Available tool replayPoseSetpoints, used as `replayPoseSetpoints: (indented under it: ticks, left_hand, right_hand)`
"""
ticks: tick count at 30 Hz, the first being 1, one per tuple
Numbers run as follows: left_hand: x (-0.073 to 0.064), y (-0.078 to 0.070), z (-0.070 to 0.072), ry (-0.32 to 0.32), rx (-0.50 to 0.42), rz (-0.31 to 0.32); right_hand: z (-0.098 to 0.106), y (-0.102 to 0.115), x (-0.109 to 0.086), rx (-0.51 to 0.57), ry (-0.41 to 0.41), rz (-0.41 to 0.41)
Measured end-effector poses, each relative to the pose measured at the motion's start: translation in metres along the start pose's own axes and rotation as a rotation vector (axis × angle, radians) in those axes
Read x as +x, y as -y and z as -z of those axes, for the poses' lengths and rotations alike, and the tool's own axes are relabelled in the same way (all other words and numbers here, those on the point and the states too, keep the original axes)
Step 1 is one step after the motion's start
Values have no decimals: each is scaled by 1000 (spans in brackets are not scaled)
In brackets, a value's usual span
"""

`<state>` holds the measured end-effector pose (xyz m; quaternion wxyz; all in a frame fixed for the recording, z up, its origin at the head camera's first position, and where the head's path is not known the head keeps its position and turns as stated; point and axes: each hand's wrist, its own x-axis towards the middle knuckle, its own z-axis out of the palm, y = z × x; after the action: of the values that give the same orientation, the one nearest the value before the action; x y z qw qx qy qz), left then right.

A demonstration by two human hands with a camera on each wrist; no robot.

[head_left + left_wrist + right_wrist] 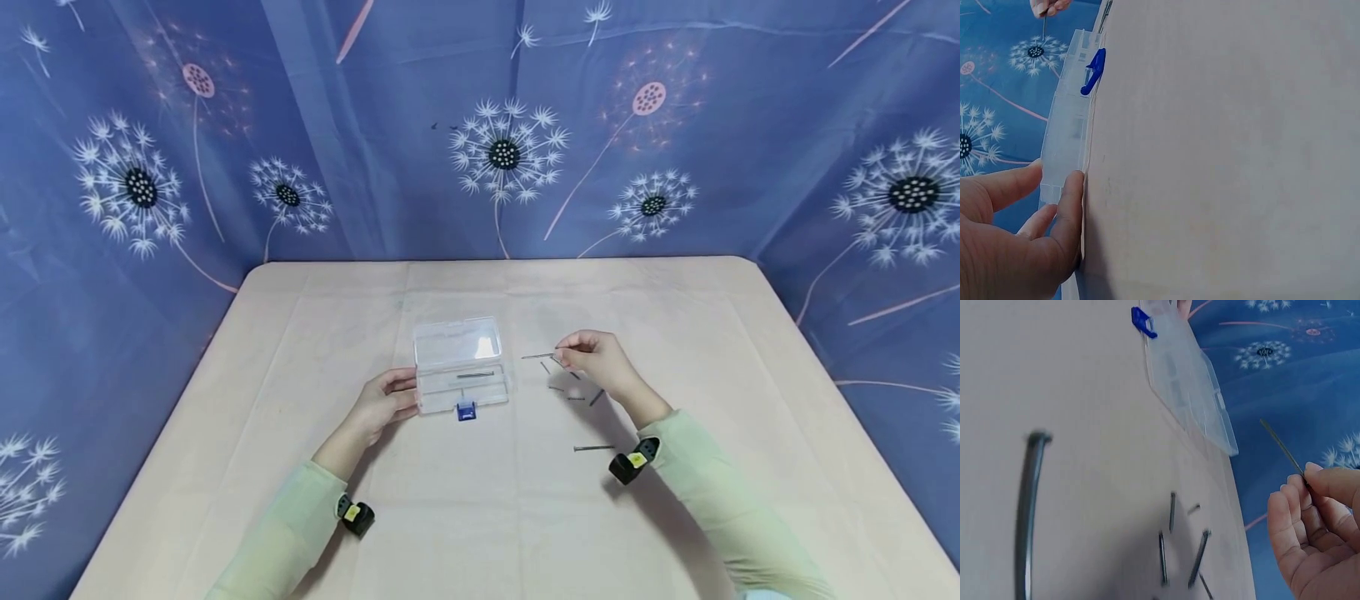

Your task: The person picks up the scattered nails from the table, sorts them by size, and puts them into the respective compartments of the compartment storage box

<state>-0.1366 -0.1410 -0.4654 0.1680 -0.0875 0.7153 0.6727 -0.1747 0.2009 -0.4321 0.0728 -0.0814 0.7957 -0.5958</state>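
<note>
A clear plastic box (427, 403) lies with its lid (450, 346) raised and its blue latch (466, 411) hanging at the front. One nail (476, 375) lies inside. My left hand (378, 404) holds the box at its left end, thumb and fingers around the corner, as the left wrist view also shows. To the right of the box, my right hand (596, 358) pinches a thin nail (1282, 445) between thumb and fingertips. That nail is raised over the table, its free end pointing left toward the box.
Several loose nails of different sizes lie below the right hand, among them a short thick nail (597, 397). A longer nail (592, 448) rests nearer the front, by the right wrist camera. The pale tablecloth (450, 517) meets a blue dandelion curtain (405, 167) at the back.
</note>
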Motion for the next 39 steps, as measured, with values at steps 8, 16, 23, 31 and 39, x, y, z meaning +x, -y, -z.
replayPoseSetpoints:
  ticks: [8,16,23,31,39]
  left_hand:
    - [-1,0,0,1,-18,7]
    - [-1,0,1,-2,-16,16]
    - [-1,1,1,-1,-11,12]
    - [0,2,-1,7,-27,2]
    - [-2,1,0,0,-19,4]
  right_hand:
    - [-30,14,14,-32,34,48]
    - [-55,18,24,-94,56,60]
    - [-73,14,28,-136,76,70]
    - [-86,10,28,-262,75,81]
    - [-82,12,25,-336,113,121]
